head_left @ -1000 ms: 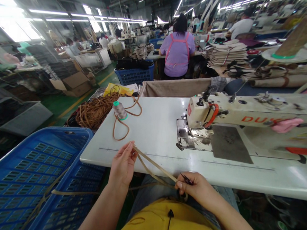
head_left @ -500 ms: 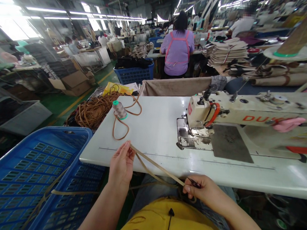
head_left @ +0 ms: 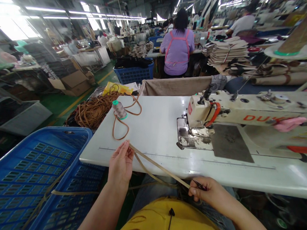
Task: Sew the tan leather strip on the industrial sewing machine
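Note:
A narrow tan strap [head_left: 158, 165] runs taut between my two hands over the front edge of the white sewing table. My left hand [head_left: 121, 158] pinches its upper end between thumb and fingertips, and a second length hangs down from there toward my lap. My right hand [head_left: 203, 190] grips the strap lower down, close to the table edge. A small dark pointed tool, perhaps thread snips [head_left: 199, 184], pokes out of the same hand; most of it is hidden by the fingers. Just beyond my left hand lies a loop of brown cord [head_left: 120, 139] beside a grey thread spool [head_left: 119, 109].
A sewing machine [head_left: 205, 111] stands on the right of the table [head_left: 155, 122]. At the left is a blue plastic basket [head_left: 85, 138] with straps hanging over its rim. Behind it sits a heap of brown cords [head_left: 94, 109]. A co-worker in purple [head_left: 179, 50] sits ahead.
My right hand has slid slightly right along the strap, lengthening the stretch between my hands. My left hand has barely moved.

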### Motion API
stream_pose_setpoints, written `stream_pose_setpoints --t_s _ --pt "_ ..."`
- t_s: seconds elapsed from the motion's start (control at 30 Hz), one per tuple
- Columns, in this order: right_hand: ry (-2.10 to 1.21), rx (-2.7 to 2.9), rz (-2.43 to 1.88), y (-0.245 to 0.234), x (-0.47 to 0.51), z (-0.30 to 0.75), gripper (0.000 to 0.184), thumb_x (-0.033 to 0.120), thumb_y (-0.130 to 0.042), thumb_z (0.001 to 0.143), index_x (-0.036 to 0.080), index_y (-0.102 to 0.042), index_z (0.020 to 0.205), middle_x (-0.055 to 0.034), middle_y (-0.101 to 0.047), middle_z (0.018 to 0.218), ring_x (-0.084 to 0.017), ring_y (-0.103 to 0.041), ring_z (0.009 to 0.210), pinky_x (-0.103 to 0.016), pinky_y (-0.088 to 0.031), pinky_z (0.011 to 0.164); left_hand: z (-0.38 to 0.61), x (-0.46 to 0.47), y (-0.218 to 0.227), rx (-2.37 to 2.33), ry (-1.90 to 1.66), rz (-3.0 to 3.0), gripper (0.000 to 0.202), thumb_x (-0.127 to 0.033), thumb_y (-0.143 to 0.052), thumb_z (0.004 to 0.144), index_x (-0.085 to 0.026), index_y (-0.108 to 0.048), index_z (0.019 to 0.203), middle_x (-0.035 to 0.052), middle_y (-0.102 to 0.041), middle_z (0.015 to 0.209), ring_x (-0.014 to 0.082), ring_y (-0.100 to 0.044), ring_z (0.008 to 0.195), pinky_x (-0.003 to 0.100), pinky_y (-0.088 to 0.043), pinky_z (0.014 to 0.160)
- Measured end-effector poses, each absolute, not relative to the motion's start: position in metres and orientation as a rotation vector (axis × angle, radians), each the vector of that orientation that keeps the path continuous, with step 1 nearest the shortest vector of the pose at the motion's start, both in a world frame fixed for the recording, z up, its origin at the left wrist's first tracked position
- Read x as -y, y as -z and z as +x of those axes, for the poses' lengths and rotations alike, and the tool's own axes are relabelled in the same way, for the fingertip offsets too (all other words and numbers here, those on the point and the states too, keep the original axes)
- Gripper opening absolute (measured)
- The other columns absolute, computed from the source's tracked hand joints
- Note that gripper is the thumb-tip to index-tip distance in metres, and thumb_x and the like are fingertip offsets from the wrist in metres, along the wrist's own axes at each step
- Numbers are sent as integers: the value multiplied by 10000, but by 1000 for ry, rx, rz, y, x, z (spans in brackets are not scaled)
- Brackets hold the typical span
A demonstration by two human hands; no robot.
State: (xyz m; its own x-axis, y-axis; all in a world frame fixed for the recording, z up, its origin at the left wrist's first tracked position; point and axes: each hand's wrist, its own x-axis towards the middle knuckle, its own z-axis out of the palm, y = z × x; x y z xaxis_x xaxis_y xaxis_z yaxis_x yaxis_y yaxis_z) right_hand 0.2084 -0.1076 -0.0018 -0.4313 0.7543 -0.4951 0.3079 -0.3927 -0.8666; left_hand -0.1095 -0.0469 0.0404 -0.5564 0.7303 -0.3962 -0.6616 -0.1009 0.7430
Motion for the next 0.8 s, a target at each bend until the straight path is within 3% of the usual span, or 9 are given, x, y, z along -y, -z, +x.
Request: stream_pose_setpoints --t_s 0.47,0.57,0.7,0.8 --pt "-1817 1495 -1418 -3 109 235 554 746 -772 751 193 -740 749 -32 -672 647 -174 -596 646 -302 -459 644 -103 52 -35 -1088 -1716 202 142 -56 -825 799 -148 -774 895 34 -800 930 90 -726 764 187 -611 724" --pt "-1767 1450 -1418 -14 112 257 551 746 -781 765 196 -765 784 -38 -677 651 -171 -596 632 -293 -454 609 -101 57 -41 -1035 -1636 304 212 -122 -856 782 -165 -796 981 39 -796 1014 109 -730 826 220 -619 786" --pt "-1696 1374 -1350 -39 123 287 511 715 -829 750 208 -770 734 -36 -647 599 -151 -554 544 -289 -411 537 -95 66 -47 -923 -1425 460 360 -216 -848 800 -205 -789 1155 25 -755 970 129 -707 871 229 -598 793" --pt "-1546 1343 -1160 -61 136 306 429 657 -827 785 244 -764 692 -25 -588 536 -147 -511 483 -309 -354 494 -90 72 -45 -844 -1237 570 357 -262 -786 853 -210 -779 1207 36 -727 991 145 -680 919 246 -579 827"
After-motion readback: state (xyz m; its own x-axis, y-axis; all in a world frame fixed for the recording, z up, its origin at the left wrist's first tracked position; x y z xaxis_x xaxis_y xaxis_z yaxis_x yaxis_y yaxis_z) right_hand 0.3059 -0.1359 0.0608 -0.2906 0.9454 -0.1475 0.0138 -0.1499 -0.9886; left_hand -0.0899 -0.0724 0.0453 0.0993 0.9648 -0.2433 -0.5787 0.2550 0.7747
